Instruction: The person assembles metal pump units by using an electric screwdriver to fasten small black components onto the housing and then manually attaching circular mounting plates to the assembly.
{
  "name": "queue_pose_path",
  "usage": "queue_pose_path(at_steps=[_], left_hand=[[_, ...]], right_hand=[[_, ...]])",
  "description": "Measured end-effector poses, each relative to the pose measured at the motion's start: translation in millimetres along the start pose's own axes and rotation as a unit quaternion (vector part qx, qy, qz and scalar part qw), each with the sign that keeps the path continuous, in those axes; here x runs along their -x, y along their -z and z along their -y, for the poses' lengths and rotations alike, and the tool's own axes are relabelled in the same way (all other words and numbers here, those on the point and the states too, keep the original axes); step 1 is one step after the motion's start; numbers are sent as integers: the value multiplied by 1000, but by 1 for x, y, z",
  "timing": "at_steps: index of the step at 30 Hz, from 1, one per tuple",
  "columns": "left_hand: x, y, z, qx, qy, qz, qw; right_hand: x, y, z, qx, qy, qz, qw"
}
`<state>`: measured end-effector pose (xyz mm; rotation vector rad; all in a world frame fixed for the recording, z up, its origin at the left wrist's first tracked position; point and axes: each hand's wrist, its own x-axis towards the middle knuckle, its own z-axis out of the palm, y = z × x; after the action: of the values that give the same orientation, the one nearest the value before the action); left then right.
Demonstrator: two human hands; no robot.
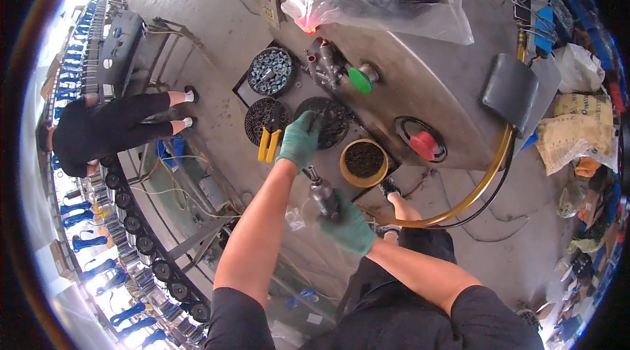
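Gripping a dark metal power tool (321, 192) just below the frame's centre, the person's green-gloved right hand (348, 226) is curling tightly round its lower body, hiding most of that end. The tool's narrow tip is pointing up toward the green-gloved left hand (299, 142), which is hanging over the left side of a round black bin (347, 128); its fingertips are blending into the dark contents, so their spread and any hold on a piece are defying a clear reading. Yellow-handled pliers (269, 145) are lying over a second dark bin (246, 123) at left, while a yellow tub (359, 182) is holding dark bits at right. Silvery nuts (270, 69) are filling another round container above. Farther up, a green button (361, 80) is jutting from a grey machine (446, 87), and the top edge is cutting off a clear plastic bag (387, 15). At far left, a co-worker (115, 127) in black is standing before glare-washed blue bundles.
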<state>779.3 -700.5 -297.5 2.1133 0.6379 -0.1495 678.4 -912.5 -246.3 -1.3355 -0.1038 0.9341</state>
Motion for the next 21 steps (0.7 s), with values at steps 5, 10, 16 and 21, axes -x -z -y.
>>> queue_pose_path(at_steps=[5,10,16,21], left_hand=[[17,24,-27,160,88,43,982],[42,48,-33,326,98,37,940],[57,79,-27,579,121,-8,806],[70,91,-36,607,137,-20,783]], right_hand=[[-8,3,-26,17,9,-31,999],[-19,0,-17,26,36,-47,998],[-7,2,24,32,-53,8,998],[-4,0,18,126,-2,21,992]])
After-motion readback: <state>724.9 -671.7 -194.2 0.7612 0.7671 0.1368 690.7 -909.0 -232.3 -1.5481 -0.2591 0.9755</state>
